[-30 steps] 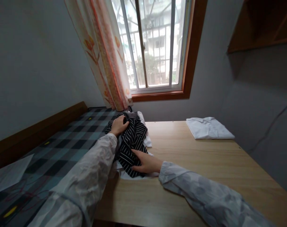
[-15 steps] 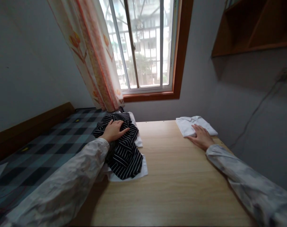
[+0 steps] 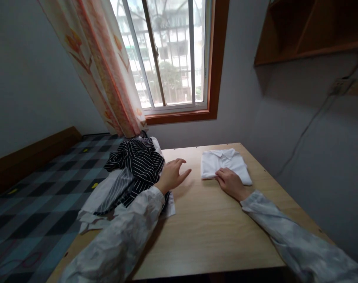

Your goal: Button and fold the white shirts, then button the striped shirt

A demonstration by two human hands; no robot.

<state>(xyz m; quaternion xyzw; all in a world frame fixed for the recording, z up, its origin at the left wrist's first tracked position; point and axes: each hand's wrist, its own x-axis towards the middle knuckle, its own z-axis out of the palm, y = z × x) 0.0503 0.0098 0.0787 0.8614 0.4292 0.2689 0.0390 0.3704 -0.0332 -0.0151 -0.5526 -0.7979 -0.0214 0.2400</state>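
Note:
A folded white shirt (image 3: 226, 165) lies on the wooden table (image 3: 208, 228), near its far right side. My right hand (image 3: 230, 182) grips the shirt's near edge with curled fingers. A crumpled black striped garment (image 3: 137, 163) lies in a heap with white clothes (image 3: 99, 196) at the table's left edge. My left hand (image 3: 172, 175) hovers over the table between the heap and the white shirt, fingers spread, holding nothing.
A bed with a blue and black checked cover (image 3: 34, 204) adjoins the table on the left. A window (image 3: 164, 55) with an orange patterned curtain (image 3: 105, 70) is behind. A wooden shelf (image 3: 311, 31) hangs upper right, with a wall socket (image 3: 340, 85) and cable below it.
My right hand went from the striped garment to the white shirt and has pulled it toward the middle of the table. My left hand came off the striped heap and moved right.

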